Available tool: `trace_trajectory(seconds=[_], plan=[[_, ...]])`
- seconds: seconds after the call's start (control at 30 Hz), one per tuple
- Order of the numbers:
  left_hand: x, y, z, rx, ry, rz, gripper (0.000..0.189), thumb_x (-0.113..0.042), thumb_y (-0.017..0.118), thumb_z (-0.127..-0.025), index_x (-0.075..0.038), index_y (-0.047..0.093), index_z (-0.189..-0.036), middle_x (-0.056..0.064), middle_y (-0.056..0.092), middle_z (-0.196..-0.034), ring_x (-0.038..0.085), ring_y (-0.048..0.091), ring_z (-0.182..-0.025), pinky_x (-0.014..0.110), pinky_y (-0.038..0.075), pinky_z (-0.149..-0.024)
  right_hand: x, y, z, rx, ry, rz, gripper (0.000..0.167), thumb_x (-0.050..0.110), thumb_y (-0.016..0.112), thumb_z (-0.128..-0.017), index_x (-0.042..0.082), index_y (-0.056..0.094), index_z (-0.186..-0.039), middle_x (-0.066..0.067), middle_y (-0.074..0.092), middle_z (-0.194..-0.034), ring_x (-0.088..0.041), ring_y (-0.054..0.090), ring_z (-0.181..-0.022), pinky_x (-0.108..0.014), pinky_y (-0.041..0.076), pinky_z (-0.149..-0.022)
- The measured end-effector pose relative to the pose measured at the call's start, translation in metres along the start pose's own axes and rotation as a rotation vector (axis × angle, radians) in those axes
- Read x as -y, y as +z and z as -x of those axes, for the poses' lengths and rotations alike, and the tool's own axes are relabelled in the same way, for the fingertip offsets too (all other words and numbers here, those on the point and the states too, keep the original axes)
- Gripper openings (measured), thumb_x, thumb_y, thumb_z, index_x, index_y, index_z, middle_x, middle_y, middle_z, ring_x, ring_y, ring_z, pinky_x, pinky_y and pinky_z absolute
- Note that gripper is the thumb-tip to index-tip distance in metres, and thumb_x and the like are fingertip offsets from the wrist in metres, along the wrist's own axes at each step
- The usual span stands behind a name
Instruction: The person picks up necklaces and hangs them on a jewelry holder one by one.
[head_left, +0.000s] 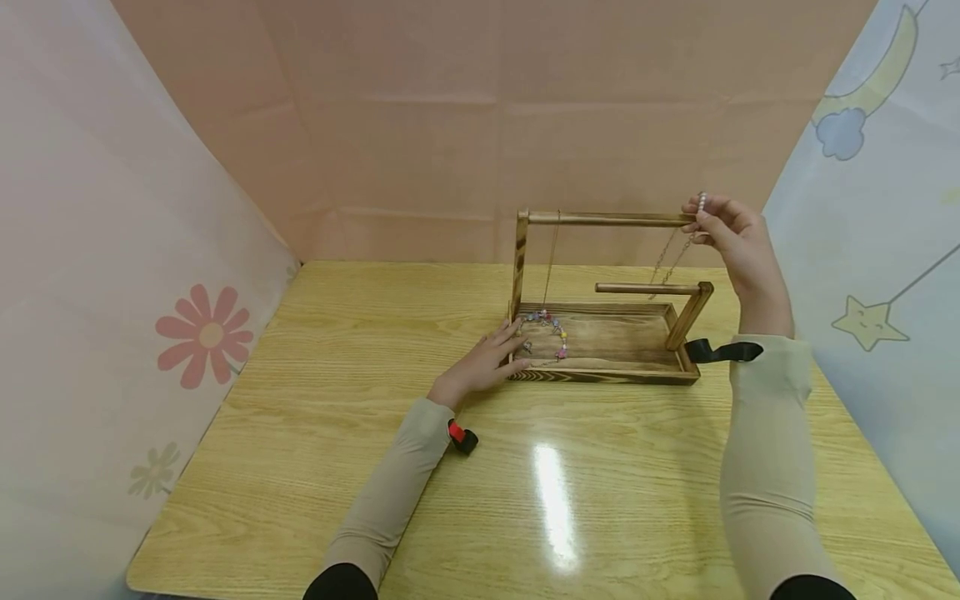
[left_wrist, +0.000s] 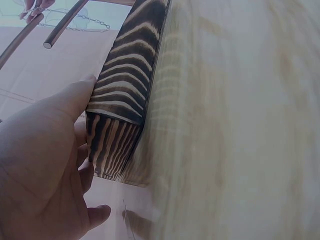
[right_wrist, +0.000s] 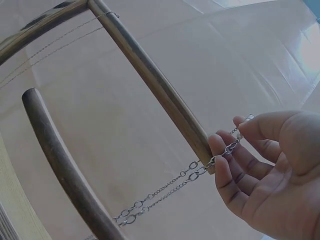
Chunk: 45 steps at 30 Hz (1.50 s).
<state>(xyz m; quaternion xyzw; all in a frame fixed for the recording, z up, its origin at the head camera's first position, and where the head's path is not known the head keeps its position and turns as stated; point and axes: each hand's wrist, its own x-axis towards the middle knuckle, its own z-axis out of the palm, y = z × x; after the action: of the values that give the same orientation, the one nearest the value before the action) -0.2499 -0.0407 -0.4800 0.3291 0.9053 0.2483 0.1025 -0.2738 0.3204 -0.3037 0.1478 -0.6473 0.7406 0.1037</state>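
Observation:
A wooden jewellery stand (head_left: 604, 377) has a shallow tray base, a long upper rod and a shorter lower rod. My left hand (head_left: 483, 360) touches the tray's left end, fingers spread and fairly straight; the thumb lies by the front corner in the left wrist view. At the upper rod's free right end, my right hand (head_left: 738, 237) pinches a silver chain necklace (right_wrist: 194, 175) with white beads. Its two strands slope from the fingers past the rod's tip and down behind the lower rod. The necklace's far end is hidden.
On the upper rod's left part hangs a thin chain necklace (head_left: 552, 258), with colourful charms (head_left: 562, 335) over the tray. The lower rod (head_left: 637, 289) juts left from a slanted right post (head_left: 688, 317). The yellow wooden table (head_left: 360, 333) meets fabric walls behind and at both sides.

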Motion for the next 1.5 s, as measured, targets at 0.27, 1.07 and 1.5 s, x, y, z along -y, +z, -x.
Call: trace_trajectory(seconds=[0.27,1.07,1.5], plan=[[0.001,0.0,0.0,0.0,0.002,-0.011,0.062,-0.05,0.036,-0.097,-0.015,0.026,-0.148,0.0,0.0,-0.157,0.024,-0.003,-0.144,0.054,0.007,-0.113,-0.001,0.001,0.0,0.005,0.004,0.0,0.024,0.005,0.056,-0.091,-0.006,0.055,-0.113,-0.006,0.065,-0.104,-0.013,0.064,-0.082,-0.017,0.051,-0.067],[0.004,0.002,-0.001,-0.001,0.007,-0.015,0.063,-0.05,0.036,-0.097,-0.015,0.026,-0.148,0.0,0.001,-0.157,0.022,-0.004,-0.144,0.053,0.007,-0.113,-0.001,0.008,-0.001,0.043,-0.01,0.013,0.023,0.005,0.054,-0.092,0.0,0.059,-0.114,-0.006,0.066,-0.101,-0.014,0.064,-0.082,-0.017,0.051,-0.066],[0.002,0.001,-0.001,-0.006,0.017,0.001,0.06,-0.045,0.038,-0.098,-0.012,0.028,-0.147,0.003,0.003,-0.157,0.026,-0.001,-0.144,0.054,0.007,-0.113,-0.005,0.013,0.0,0.058,0.002,-0.017,0.028,0.003,0.053,-0.092,-0.009,0.052,-0.118,-0.007,0.066,-0.101,-0.013,0.065,-0.082,-0.017,0.051,-0.066]])
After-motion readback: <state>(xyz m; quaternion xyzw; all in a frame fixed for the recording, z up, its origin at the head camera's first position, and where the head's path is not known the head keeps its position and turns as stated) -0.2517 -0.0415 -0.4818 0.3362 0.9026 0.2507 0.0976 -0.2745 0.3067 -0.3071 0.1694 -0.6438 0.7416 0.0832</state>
